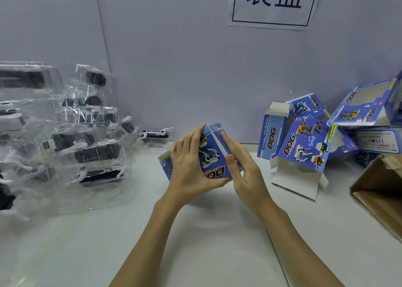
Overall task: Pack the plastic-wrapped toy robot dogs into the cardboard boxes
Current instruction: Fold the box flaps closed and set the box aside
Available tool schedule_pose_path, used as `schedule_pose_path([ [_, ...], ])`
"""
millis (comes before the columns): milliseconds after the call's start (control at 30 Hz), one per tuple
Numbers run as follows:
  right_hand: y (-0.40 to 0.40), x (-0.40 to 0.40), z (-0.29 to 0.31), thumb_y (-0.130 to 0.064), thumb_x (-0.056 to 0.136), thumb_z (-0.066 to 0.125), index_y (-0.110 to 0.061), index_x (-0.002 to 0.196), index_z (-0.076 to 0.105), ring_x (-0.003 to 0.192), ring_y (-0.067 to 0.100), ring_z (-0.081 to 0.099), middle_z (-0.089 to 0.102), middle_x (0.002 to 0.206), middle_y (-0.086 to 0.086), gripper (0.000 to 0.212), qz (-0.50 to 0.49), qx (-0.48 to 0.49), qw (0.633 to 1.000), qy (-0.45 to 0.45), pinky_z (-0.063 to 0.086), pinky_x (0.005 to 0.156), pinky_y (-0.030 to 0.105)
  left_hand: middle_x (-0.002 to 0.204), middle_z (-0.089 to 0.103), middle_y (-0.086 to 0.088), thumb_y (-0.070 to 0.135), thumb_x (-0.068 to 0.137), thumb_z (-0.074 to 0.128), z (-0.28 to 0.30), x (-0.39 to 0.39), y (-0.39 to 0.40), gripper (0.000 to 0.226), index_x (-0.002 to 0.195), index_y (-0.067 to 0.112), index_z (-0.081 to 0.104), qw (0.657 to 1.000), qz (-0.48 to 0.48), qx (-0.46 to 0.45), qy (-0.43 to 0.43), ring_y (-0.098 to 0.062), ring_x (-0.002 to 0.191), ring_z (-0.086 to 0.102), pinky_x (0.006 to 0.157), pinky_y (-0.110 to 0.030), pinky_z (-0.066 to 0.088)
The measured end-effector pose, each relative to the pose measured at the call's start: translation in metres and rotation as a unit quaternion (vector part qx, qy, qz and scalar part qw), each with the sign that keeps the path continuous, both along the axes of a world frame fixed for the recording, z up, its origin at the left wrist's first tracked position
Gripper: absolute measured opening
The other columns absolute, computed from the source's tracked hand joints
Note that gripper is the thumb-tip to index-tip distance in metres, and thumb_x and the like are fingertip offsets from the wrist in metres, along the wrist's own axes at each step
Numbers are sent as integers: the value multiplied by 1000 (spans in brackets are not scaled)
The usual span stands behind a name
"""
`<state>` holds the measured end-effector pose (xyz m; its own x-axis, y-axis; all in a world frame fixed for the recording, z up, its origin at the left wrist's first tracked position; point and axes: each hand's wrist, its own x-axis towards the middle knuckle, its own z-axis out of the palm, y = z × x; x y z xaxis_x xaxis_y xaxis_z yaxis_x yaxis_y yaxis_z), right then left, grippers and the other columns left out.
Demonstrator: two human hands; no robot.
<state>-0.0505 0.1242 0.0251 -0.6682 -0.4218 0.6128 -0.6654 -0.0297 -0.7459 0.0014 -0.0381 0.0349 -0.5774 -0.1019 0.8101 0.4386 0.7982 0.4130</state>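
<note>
Just above the white counter (206, 232), both forearms reach forward from the bottom of the view and meet at a blue cardboard box (212, 156) held in mid-air near the centre. On the box's left side, the left hand (187, 167) wraps round it, back of the hand toward the camera, fingers extended up along the left edge and the thumb tucked under the lower edge, so its grip is clamped on the box. From the other side the right hand (243, 169) comes in with the wrist angled inward; its fingers lie fairly straight along the box's right face and the thumb presses the printed front (a flat, pressing contact rather than a curl round it). The box is tilted, its "DOG" lettering upside down to the viewer, a white robot dog printed on the front. A heap of plastic-wrapped toy robot dogs (87, 138) is stacked at the left against the wall, well apart from the hands, and one more wrapped dog (155, 135) sits alone just behind the box. A jumble of other blue boxes (304, 143), several with open flaps, lies at the right, beside a brown carton (378, 191) at the right edge. On the wall above hangs a white sign (274, 4) with dark characters.
</note>
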Motion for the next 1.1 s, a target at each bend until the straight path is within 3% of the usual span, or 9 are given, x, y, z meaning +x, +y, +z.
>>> schedule_pose_path([
  [67,-1,0,-2,-44,107,44,-56,156,30,152,17,33,32,160,-12,52,-9,32,999,16,61,91,30,151,46,0,67,67,80,1,1,-1,116,156,8,36,1000,-4,9,-3,-14,136,44,119,-43,29],
  [167,-2,3,-5,-53,102,52,-59,158,19,151,16,33,23,163,-12,66,-33,53,997,51,58,94,24,151,46,1,61,67,83,2,1,-2,113,156,9,37,1000,3,12,-3,-15,138,44,119,-43,28],
  [267,-5,5,-8,-53,98,59,-55,158,24,150,18,35,24,164,-9,70,-68,28,994,81,59,92,23,152,47,-3,57,67,87,2,1,-3,115,157,7,36,1000,8,27,-2,-18,141,44,122,-48,26],
  [533,-11,2,-14,-24,108,53,-37,162,31,153,19,29,28,166,-5,59,-81,10,992,102,62,95,43,153,48,-7,50,66,89,3,-1,0,115,156,2,36,999,8,39,11,-19,141,44,120,-59,28],
  [633,-15,2,-15,-25,109,50,-30,161,34,152,21,32,29,167,-5,55,-99,8,989,111,60,97,48,153,48,-3,50,66,89,1,-1,-1,114,156,5,36,999,15,38,25,-14,141,42,119,-59,28],
  [767,-15,4,-15,-41,105,50,-43,160,31,151,20,34,27,166,-6,58,-84,-11,992,90,62,94,38,152,47,-2,52,66,90,0,-2,-2,115,157,7,36,999,8,40,24,-13,141,42,120,-57,26],
  [867,-11,4,-15,-40,104,53,-51,158,29,150,10,35,26,165,-9,60,-75,-19,995,68,61,91,25,151,47,-1,55,67,89,-1,-3,1,115,158,8,35,999,13,31,25,-14,140,42,119,-58,26],
  [1100,-16,6,-12,-40,107,46,-42,158,25,153,20,29,28,168,-5,55,-111,21,989,93,59,100,47,154,46,-3,53,67,89,-2,-3,-1,115,157,6,35,999,19,36,27,-16,142,42,119,-58,27],
])
